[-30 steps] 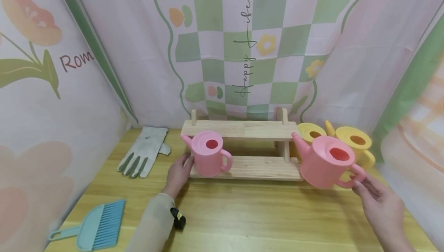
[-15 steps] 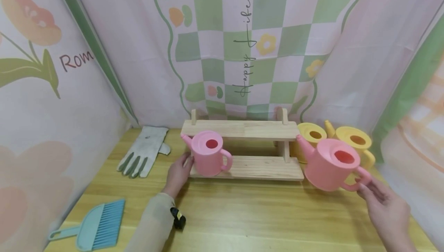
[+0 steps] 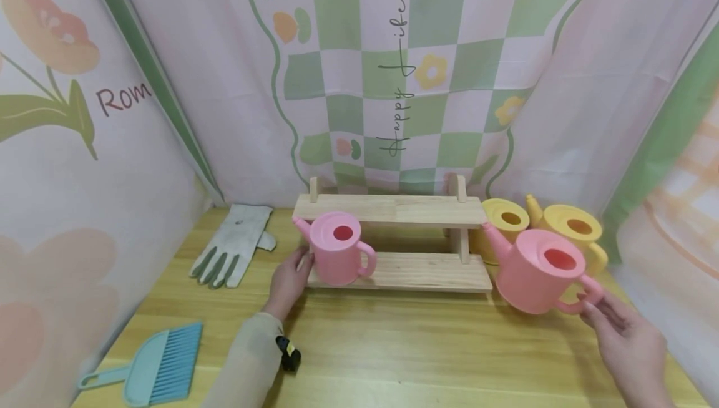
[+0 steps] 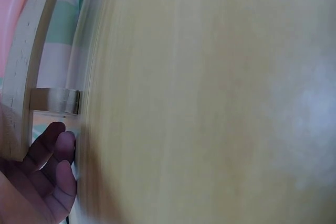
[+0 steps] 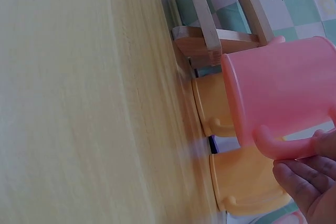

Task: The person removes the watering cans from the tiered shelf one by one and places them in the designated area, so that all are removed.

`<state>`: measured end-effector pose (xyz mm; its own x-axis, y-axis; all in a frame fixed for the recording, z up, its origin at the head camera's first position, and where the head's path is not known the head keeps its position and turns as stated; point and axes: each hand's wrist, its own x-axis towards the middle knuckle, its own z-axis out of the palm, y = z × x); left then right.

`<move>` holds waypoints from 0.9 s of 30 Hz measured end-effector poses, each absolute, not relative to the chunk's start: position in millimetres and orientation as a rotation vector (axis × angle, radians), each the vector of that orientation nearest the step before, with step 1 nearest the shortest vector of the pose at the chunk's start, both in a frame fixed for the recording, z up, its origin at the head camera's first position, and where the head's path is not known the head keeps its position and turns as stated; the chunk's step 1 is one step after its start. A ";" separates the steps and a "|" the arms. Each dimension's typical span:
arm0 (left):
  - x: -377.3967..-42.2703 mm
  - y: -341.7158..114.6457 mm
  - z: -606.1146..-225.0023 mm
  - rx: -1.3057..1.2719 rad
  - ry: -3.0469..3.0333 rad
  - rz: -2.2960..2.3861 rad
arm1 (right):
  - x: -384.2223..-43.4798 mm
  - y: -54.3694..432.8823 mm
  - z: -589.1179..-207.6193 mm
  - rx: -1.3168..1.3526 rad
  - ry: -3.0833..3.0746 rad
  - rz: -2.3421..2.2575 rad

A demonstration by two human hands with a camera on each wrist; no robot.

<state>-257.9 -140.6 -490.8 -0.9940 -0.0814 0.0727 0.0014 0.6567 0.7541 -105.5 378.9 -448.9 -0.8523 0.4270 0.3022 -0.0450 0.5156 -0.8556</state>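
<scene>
Pinched by its handle in my right hand (image 3: 631, 339) is a pink watering can (image 3: 542, 271), held upright above the table with its spout toward the shelf; its underside shows clear of the tabletop in the right wrist view. A second pink watering can (image 3: 336, 249) stands on the left end of the lower board of a two-tier wooden shelf (image 3: 421, 271). My left hand (image 3: 288, 286) grips that same end of the board. Its fingers (image 4: 64, 177) bend beneath the board in the left wrist view, while the thumb is mostly hidden there.
Two yellow watering cans, one nearer the shelf (image 3: 491, 242) and one farther right (image 3: 562, 218), stand behind the held can. A grey-white work glove (image 3: 236, 242) lies left of the shelf. A light-blue brush (image 3: 163, 364) lies at the front left. Printed curtains (image 3: 427, 115) enclose the table.
My right hand has moved slightly right and toward me, carrying the pink watering can with it and lowering in the view. My left hand, the shelf and the other can have stayed put.
</scene>
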 end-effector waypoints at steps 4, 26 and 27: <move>-257.6 -140.7 -491.1 0.074 -2.768 -1.262 | -103.8 380.7 -450.8 -0.322 -2.333 1.250; -257.9 -140.0 -491.7 0.089 -2.765 -1.275 | -105.3 384.7 -467.8 -0.353 -2.401 1.093; -257.9 -140.2 -491.9 0.083 -2.764 -1.271 | -105.0 384.8 -467.9 -0.358 -2.412 1.077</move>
